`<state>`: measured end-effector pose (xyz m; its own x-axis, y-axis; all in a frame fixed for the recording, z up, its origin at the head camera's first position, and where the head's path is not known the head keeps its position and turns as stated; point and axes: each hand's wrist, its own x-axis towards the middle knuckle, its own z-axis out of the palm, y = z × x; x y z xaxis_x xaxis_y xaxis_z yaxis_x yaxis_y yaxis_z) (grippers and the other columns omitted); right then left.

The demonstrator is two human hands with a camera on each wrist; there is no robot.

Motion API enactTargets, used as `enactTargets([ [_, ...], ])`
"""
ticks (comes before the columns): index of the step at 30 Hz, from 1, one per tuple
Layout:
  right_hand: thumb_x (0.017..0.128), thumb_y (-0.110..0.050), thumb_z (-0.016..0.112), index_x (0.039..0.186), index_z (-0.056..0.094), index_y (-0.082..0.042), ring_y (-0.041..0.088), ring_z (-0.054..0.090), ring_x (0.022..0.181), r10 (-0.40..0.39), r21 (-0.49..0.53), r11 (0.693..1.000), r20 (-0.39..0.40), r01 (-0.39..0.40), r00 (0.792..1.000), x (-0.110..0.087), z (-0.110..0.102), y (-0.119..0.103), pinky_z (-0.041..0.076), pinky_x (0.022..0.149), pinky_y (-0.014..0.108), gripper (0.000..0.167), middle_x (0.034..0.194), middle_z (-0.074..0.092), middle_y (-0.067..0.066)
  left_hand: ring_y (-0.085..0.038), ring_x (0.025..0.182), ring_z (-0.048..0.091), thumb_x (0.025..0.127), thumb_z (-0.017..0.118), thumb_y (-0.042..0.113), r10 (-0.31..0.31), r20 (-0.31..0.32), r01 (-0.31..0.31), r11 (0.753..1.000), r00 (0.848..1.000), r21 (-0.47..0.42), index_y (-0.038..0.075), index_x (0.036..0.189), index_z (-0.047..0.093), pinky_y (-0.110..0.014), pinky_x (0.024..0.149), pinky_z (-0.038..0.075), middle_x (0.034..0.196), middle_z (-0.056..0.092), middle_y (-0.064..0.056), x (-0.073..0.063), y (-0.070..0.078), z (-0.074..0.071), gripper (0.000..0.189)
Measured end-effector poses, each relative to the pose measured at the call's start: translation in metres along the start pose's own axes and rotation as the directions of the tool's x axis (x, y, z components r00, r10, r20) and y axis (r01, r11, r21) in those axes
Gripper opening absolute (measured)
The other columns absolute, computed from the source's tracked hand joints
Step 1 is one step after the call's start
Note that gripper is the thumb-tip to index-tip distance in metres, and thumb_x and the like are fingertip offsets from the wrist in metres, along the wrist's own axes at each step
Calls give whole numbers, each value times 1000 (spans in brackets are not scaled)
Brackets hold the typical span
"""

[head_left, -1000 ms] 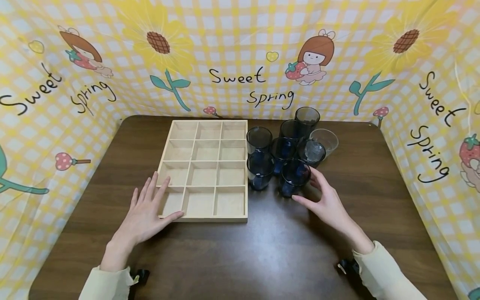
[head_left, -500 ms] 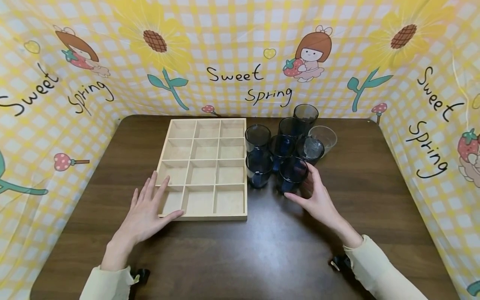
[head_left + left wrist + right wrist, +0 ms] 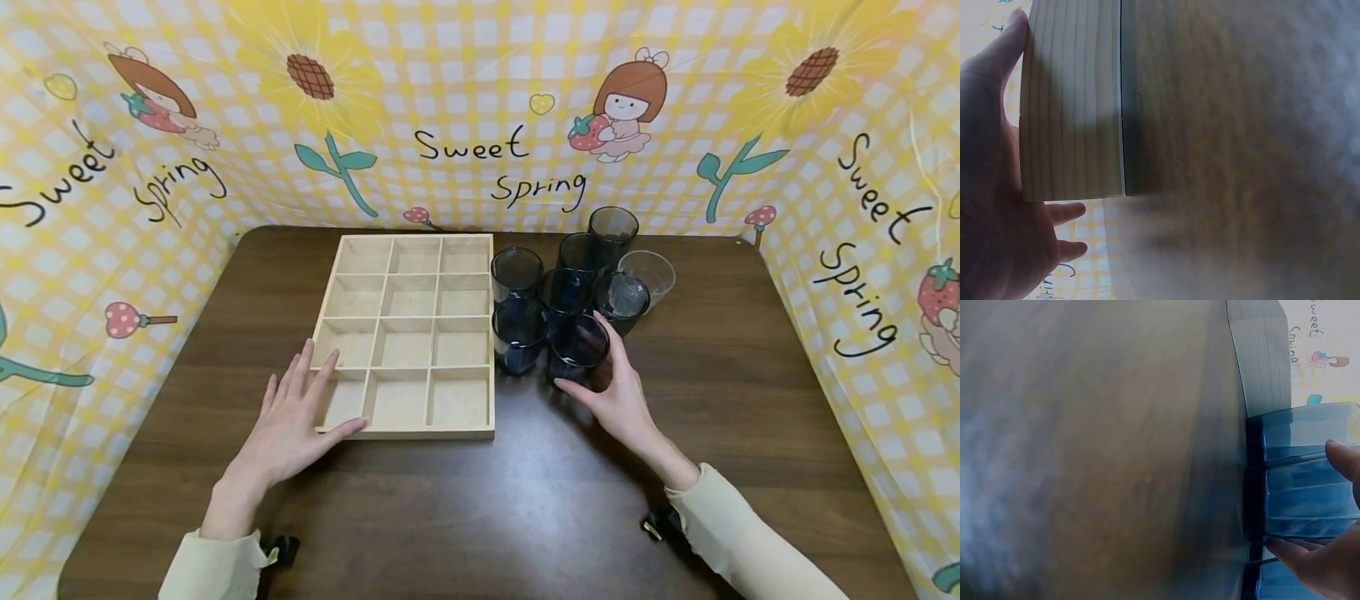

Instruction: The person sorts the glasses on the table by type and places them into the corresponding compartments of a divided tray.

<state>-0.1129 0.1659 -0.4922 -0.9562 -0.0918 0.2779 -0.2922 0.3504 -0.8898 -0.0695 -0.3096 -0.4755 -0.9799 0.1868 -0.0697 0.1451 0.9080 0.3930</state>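
Note:
A light wooden tray (image 3: 492, 400) divided into several square compartments lies at the middle left. My left hand (image 3: 288, 433) rests on its near left corner, fingers spread and nearly straight; the left wrist view shows the thumb along the tray's side wall (image 3: 1072, 106). My right hand (image 3: 618, 404) holds a dark blue tinted glass (image 3: 576, 350), the front one of a cluster, with thumb in front and fingers at its right side. In the right wrist view this glass (image 3: 1310, 494) stands upright beside another blue glass (image 3: 1297, 428), near the tray.
Behind and left of the held glass stand several more dark glasses (image 3: 519, 333), close together, the nearest right at the tray's right wall. One clear glass (image 3: 658, 279) is at the cluster's right. A checked yellow cloth (image 3: 465, 75) walls in the brown table (image 3: 450, 517) at back and sides.
My right hand has moved left, closing around the front glass, which has shifted slightly left toward the neighbouring glass. The left hand and tray stay in place.

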Motion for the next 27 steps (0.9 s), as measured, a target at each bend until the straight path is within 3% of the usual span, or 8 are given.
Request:
enactTargets([
  [3,80,6,95,171,35,-14,30,73,123,3,1,1000,-5,-3,1000,1,1,-1,50,98,1,111,157,61,24,-59,168,9,96,74,66,0,-1,0,1000,1000,-1,22,179,13,-83,131,6,187,-10,-18,0,0,0,112],
  [7,77,8,95,167,42,-10,4,71,115,3,37,999,1,-3,1000,2,-1,-3,55,95,5,106,152,64,25,-59,167,10,96,74,66,-1,1,1,1000,1000,-2,22,179,13,-83,131,6,186,-9,-18,0,0,0,112],
  [10,77,11,94,165,45,-8,-6,68,112,11,80,997,35,-14,999,1,-5,-5,57,94,7,103,150,64,26,-59,167,10,96,74,66,-2,2,2,1000,1000,-3,23,179,12,-82,132,6,186,-9,-18,0,0,0,112],
  [18,79,12,91,166,44,-11,-5,72,109,30,125,991,152,-49,988,0,-12,-15,61,95,13,102,144,68,27,-59,168,10,96,74,66,2,-2,-2,1000,1000,-7,22,179,14,-82,132,7,187,-10,-17,1,-1,0,111],
  [27,85,12,87,170,37,-14,-1,75,114,-26,174,985,219,-12,975,4,-21,-40,62,97,17,103,146,69,27,-59,167,11,97,75,65,5,-3,-5,1000,1000,-13,22,179,14,-83,131,7,186,-9,-19,0,0,0,111],
])
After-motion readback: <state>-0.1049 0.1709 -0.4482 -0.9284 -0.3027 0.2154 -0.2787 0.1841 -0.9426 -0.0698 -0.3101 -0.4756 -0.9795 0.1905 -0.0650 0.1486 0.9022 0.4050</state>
